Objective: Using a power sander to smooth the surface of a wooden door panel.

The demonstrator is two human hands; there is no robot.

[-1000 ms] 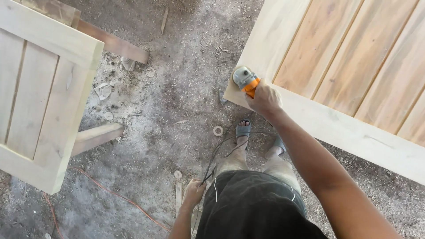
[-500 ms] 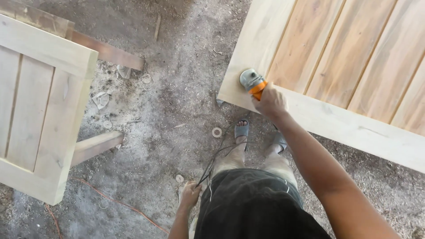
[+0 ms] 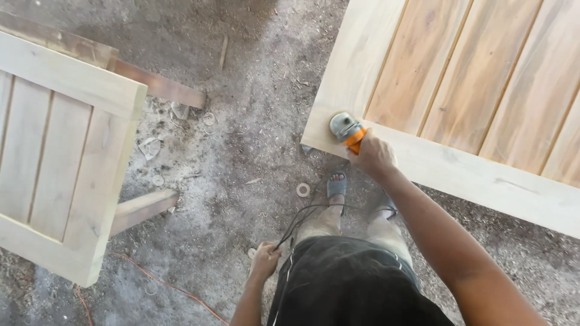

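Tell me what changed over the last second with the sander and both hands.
The orange sander, gripped in the right hand, slid from the very corner of the wooden door panel a little inward along the frame, toward the slats. The left hand stayed low at the person's side, holding the black cord. Nothing was picked up or let go.

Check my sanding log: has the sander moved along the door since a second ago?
Yes. The sander in the right hand has moved in from the door's corner edge, toward the inner panel groove.
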